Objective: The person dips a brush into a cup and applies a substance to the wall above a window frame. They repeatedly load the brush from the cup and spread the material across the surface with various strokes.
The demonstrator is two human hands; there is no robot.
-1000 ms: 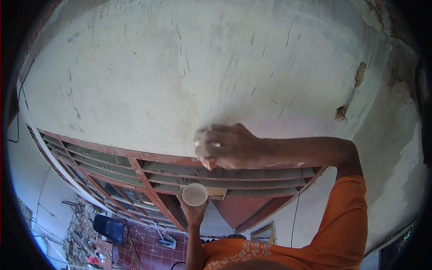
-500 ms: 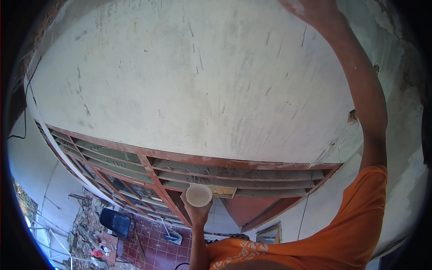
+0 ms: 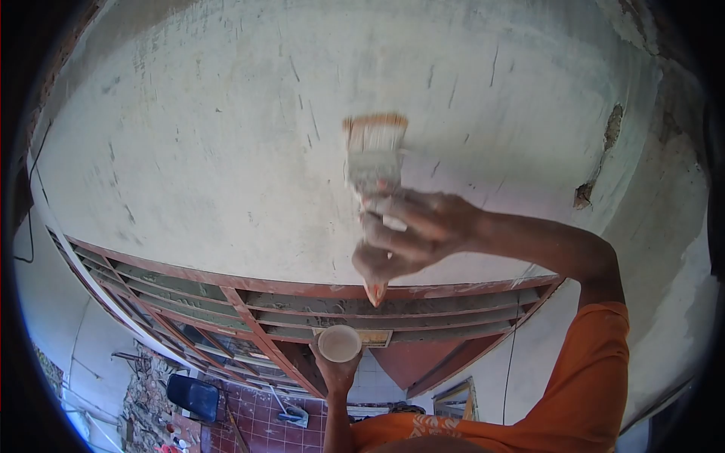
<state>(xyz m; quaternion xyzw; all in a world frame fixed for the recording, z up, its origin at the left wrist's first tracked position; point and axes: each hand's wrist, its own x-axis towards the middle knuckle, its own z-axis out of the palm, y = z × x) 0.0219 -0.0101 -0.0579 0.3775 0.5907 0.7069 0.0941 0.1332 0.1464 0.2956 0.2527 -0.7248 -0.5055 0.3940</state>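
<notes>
Bent right arm (image 3: 555,241), fingers (image 3: 400,241) around paintbrush (image 3: 375,151)

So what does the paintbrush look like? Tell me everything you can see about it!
The paintbrush is wide and flat, with pale bristles that look brownish-orange along their top edge. Below them is a greyish band that looks smeared. The right hand grips the handle, hiding much of it, but a pointed, orange-red end pokes out underneath. The brush stands nearly upright, bristles up, in front of the pale wall. It's a bit blurry, so I can't tell whether the bristles touch the wall.
</notes>
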